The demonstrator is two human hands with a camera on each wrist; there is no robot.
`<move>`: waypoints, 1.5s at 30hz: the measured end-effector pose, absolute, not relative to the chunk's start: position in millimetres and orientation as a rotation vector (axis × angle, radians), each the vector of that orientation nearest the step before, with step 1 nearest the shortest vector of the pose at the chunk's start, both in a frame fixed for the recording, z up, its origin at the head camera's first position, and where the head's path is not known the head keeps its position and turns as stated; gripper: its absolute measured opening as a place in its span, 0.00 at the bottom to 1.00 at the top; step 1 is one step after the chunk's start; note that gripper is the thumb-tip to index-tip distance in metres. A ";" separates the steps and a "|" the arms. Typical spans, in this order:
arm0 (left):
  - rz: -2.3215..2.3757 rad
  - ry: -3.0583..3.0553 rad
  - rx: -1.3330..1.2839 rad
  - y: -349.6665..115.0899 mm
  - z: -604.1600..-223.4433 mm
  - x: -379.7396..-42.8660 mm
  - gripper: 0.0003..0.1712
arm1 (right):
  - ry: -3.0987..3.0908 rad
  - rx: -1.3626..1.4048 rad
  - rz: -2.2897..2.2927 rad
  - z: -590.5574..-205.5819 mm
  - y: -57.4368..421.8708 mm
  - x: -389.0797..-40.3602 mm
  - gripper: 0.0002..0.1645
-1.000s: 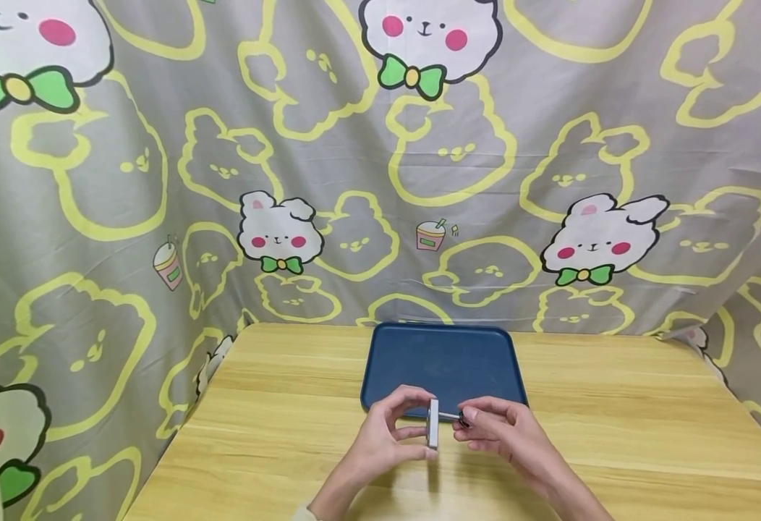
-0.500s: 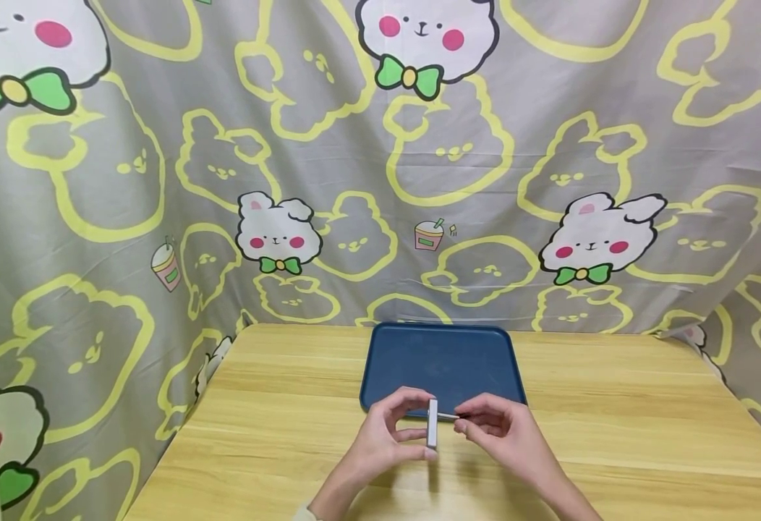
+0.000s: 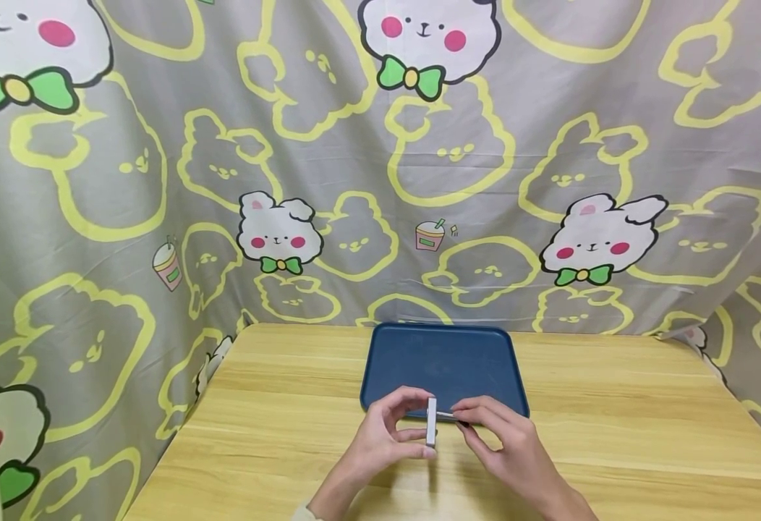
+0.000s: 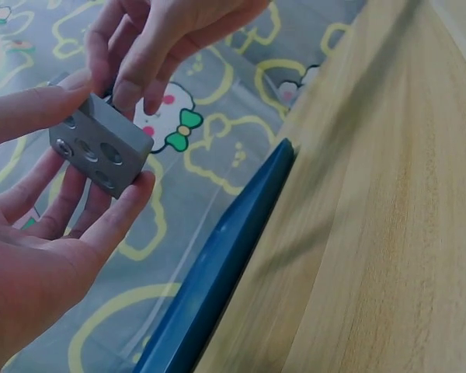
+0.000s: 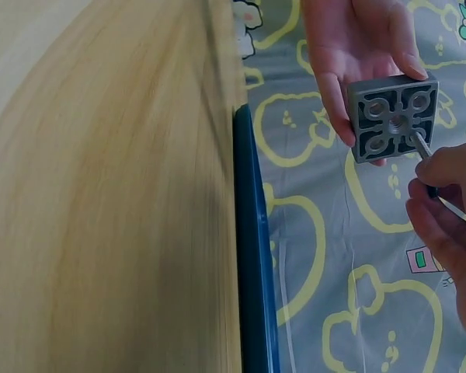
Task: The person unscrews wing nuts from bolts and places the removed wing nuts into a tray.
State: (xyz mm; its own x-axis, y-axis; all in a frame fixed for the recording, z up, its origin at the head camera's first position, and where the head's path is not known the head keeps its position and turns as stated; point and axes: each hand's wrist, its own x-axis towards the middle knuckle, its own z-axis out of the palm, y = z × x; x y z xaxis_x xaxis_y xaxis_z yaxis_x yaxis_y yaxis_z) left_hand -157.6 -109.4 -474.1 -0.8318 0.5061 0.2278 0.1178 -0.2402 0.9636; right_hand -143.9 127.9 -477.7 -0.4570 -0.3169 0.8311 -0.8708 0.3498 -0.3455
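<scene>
A small square grey metal block (image 3: 431,423) with several round holes is held on edge by my left hand (image 3: 383,434), thumb at one edge and fingers at the opposite one. In the right wrist view its ribbed, hollowed face shows a central hole and holes in the corners. My right hand (image 3: 511,445) pinches a thin screw-like metal rod (image 5: 421,145) with a black part near the fingertips. The rod's end meets the block at a corner hole. In the left wrist view, the block's flatter holed face (image 4: 97,148) shows, and the rod is mostly hidden behind it.
A dark blue tray (image 3: 442,362) lies on the wooden table (image 3: 276,405) just beyond the hands, near the back edge. Patterned grey curtains (image 3: 354,166) with cartoon bears and rabbits hang behind and at both sides of the table.
My right hand has shifted its grip on the rod, rolling its fingers over it and turning at the wrist. My left hand and the block stay nearly where they were.
</scene>
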 end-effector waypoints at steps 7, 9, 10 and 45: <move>2.171 1.750 0.738 -109.8 -472.4 -157.0 0.37 | -2.014 0.946 1.302 -471.2 126.6 -139.7 0.28; 2.177 1.745 0.743 -110.3 -472.3 -157.1 0.37 | -2.085 0.838 1.491 -468.1 127.4 -137.0 0.29; 2.180 1.745 0.751 -110.5 -472.2 -157.2 0.37 | -2.124 0.762 1.605 -466.3 128.0 -136.0 0.27; 2.174 1.729 0.734 -110.3 -475.0 -158.6 0.37 | -1.976 0.995 1.247 -474.5 128.5 -142.7 0.12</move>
